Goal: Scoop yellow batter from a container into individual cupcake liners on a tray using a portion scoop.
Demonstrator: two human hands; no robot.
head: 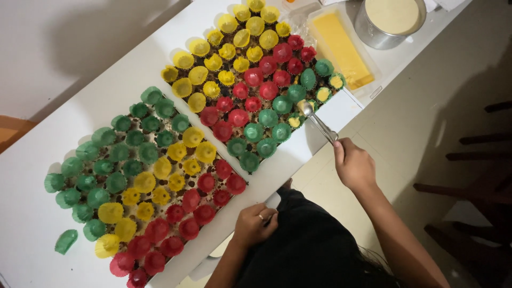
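Two trays of small paper cups in green, yellow and red fill the white table [106, 85]. My right hand [354, 166] holds a metal spoon [318, 122] by its handle. The spoon's bowl hovers over the green cups [281, 104] at the near right corner of the far tray. A few cups there, such as one [294, 121] beside the spoon, hold yellow batter. My left hand [253, 224], with a ring on one finger, is curled around a small white object [272, 201] at the table's edge. What that object is, I cannot tell.
A metal pot [385, 21] of pale batter and a clear box with a yellow block [341, 49] stand at the far right of the table. One green cup [65, 241] lies loose by the near tray. Dark chairs [469, 186] stand on the right.
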